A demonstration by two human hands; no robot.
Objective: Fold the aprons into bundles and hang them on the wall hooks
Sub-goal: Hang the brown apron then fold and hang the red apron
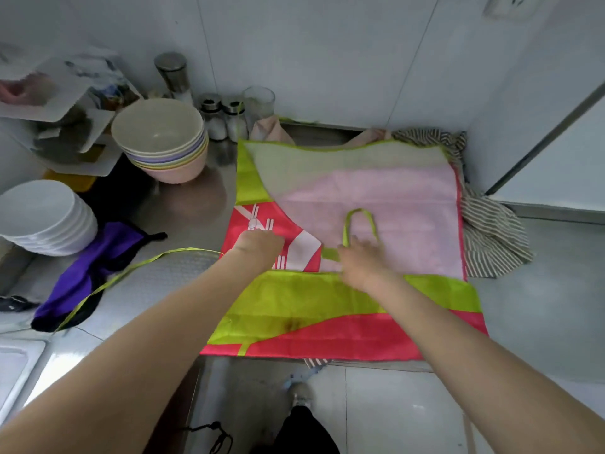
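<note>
Aprons lie piled on the steel counter [183, 204], and the top one, the lime and red apron [327, 309], is spread flat with its near hem hanging just over the counter edge and its long axis running away from the person toward the wall. Its upper part is folded back over the middle, showing the pale pink underside [376, 198], so the lime neck loop [359, 224] lies on that pink face with its closed end pointing to the wall. The right hand [361, 262] rests flat on the fold beside the loop's base, fingers spread and relaxed, gripping nothing as far as the blur allows. The left hand [258, 244] presses on the red printed panel at the apron's left edge; its fingers are bent under and whether they pinch cloth cannot be told. A lime tie strap [137, 267] trails left from the apron across a purple apron [98, 257] crumpled on the counter. A striped apron [491, 237] pokes out beneath the right side. Farther back stand stacked white plates [42, 214], nested bowls [163, 142] and shakers [222, 117] by the wall.
</note>
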